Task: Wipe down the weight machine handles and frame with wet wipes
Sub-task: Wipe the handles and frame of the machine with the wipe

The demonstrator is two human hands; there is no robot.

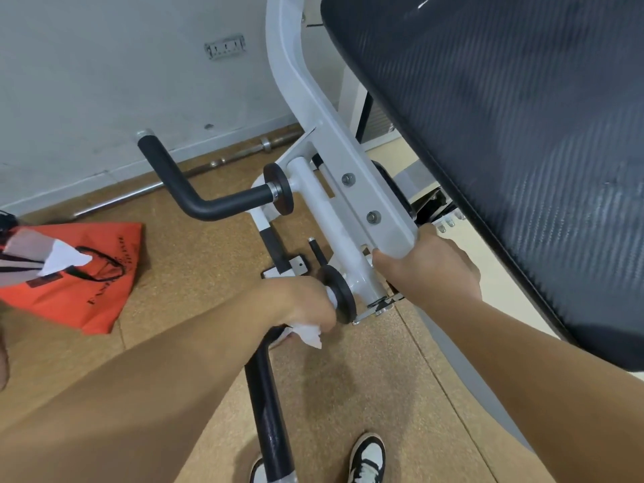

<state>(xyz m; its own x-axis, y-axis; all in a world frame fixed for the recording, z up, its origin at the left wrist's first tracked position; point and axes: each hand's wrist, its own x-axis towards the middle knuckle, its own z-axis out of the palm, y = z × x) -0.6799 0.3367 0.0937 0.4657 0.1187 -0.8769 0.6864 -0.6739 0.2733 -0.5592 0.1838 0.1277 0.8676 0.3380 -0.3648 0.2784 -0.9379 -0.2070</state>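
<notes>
Nearest us, our bare forearms reach forward. Our left hand (299, 305) is wrapped around the crumpled white wet wipe (308, 332), pressing it onto the top of the near black foam-covered handle (268, 406), whose long axis runs from that grip back toward our feet. Our right hand (428, 270), farther right, clasps the end of the white painted steel frame (352, 176). We judge the left hand should slide the wipe down along the handle.

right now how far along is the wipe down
Finished parts can't be judged from this view. In hand: the left hand presses a wet wipe around the near black handle by its disc, while the right hand steadies the white frame. The far handle is untouched now.
</notes>
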